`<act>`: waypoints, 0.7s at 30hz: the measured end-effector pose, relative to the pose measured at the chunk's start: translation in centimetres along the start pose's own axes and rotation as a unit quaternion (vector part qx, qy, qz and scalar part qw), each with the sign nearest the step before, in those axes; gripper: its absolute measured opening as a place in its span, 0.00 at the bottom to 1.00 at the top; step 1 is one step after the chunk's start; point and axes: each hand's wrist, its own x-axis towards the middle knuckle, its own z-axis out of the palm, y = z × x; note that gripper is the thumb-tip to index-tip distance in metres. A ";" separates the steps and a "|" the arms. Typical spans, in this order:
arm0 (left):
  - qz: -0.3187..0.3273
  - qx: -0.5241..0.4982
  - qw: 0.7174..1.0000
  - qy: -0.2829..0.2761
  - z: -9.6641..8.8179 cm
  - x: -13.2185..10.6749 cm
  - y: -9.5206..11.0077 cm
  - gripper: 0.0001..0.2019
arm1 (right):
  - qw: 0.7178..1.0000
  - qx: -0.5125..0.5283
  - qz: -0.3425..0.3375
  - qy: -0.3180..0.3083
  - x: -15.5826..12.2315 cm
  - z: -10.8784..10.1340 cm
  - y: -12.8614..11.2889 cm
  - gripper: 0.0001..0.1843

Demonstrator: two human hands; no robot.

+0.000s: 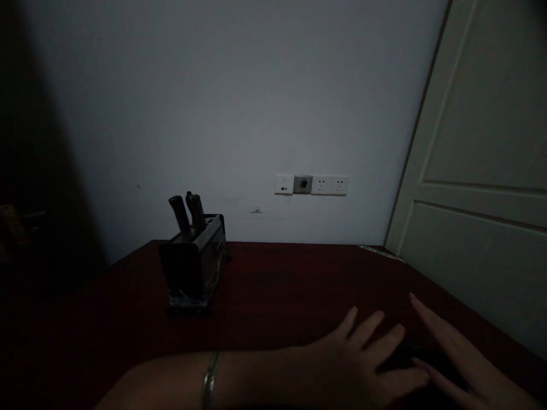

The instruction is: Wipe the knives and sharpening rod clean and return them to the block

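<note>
My left hand [363,356] lies flat on the dark red table [277,285] at the lower right, fingers spread; a thin bracelet [210,378] circles its wrist. My right hand [459,356] rests close beside it, fingers stretched forward and to the left. Between the two hands lies a dark flat thing [410,357] that I cannot make out in the dim light; the fingertips of both hands touch or cover its edges. Neither hand is wrapped round anything.
A black knife block [194,267] with dark handles [188,212] sticking up stands on the table's left middle. A row of wall sockets [311,185] sits on the pale wall behind. A white door [487,188] closes off the right side. The left is in deep shadow.
</note>
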 end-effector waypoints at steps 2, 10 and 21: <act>-0.026 0.034 0.998 0.035 -3.6 -1.9 -0.8 0.29 | 0.999 0.039 0.011 -0.011 2.9 -0.4 -4.2 0.44; -0.229 0.284 0.810 0.460 -16.9 -15.3 -10.3 0.11 | 0.943 0.310 -0.052 -0.108 14.0 1.6 -20.3 0.40; -0.520 -0.290 0.695 0.403 -16.1 -29.3 -18.5 0.15 | 0.756 0.585 0.034 -0.292 24.6 11.4 -33.3 0.47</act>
